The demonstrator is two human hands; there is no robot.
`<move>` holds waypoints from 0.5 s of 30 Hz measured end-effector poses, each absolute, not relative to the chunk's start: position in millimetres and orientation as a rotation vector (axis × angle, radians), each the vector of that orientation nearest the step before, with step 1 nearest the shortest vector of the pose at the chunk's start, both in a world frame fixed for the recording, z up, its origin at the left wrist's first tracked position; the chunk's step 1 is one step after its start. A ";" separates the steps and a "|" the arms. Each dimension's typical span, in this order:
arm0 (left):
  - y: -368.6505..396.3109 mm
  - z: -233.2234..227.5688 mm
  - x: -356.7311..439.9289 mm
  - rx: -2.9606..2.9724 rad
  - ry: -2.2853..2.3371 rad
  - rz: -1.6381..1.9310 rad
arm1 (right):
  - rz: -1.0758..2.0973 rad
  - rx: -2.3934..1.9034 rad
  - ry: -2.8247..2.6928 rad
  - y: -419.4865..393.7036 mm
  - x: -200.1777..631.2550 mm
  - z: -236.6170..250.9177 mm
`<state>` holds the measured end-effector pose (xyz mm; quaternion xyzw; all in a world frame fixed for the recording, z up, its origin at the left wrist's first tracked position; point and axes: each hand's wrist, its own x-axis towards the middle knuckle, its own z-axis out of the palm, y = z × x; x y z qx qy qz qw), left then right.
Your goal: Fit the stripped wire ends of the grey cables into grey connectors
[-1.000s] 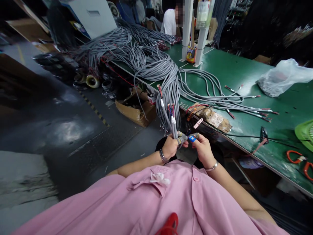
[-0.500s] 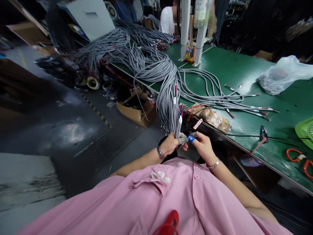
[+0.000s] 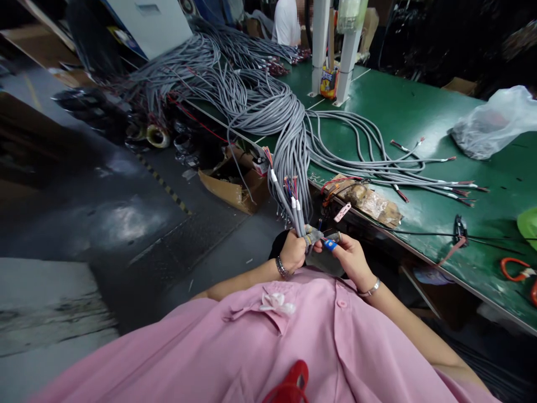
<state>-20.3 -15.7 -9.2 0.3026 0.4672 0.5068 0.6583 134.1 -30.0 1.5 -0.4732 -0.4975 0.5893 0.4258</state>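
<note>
My left hand is closed around a few grey cables, whose stripped ends with coloured wires and white wraps point up and away from me. Grey finger covers are on its fingertips. Close beside it, my right hand pinches at thin wires between thumb and finger; a blue band wraps the thumb. The wires are small and partly hidden by the fingers. Just beyond my hands, a thick bundle of grey cables hangs over the table edge.
On the green table lie loose cable ends, a taped cardboard piece, a plastic bag and orange-handled scissors. A cardboard box stands below the edge. A person in white is at the back.
The cable ends in my left hand have tilted left and fanned apart. My right hand stays beside the left, still pinching. The view has shifted slightly.
</note>
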 end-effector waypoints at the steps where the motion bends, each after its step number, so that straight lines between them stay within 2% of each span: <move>1: -15.9 -9.1 -21.1 0.702 1.060 1.139 | 1.479 -1.211 -1.217 -28.6 135.5 0.1; 6: -18.0 -10.5 -22.4 0.738 1.071 1.091 | 1.576 -1.182 -1.113 -20.0 129.3 6.1; 15: -18.1 -12.7 -23.3 0.801 1.076 1.042 | 1.501 -1.211 -1.072 -14.5 117.7 6.1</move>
